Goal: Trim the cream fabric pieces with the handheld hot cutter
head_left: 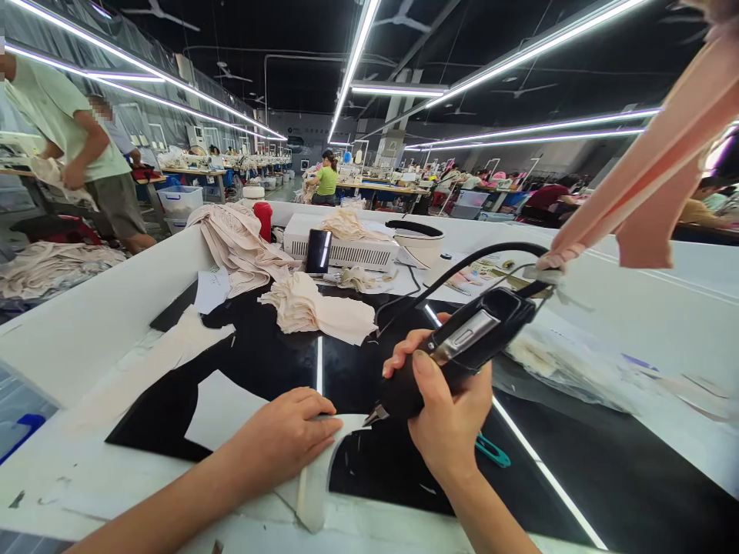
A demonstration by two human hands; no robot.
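My right hand [450, 408] is wrapped around a black corded hand tool [402, 385] with a silver plate on its side. The tool's narrow metal tip [375, 416] points down and left, at the edge of a pale curved cut piece [352, 423]. My left hand [282, 431] lies on this piece with its fingers flat and close together, pressing it to the black work surface [392, 469]. Another pale piece [219, 408] lies left of that hand. A teal snap-blade cutter [493, 450] rests just right of my right wrist.
A pink cloth strip [629, 154] hangs down to the tool's cable [490, 250]. Beyond stand stacked beige fabric pieces [312, 308], a phone [319, 251] and a vented white box [346, 250]. White side walls [104, 338] border the table. A co-worker [75, 131] stands at far left.
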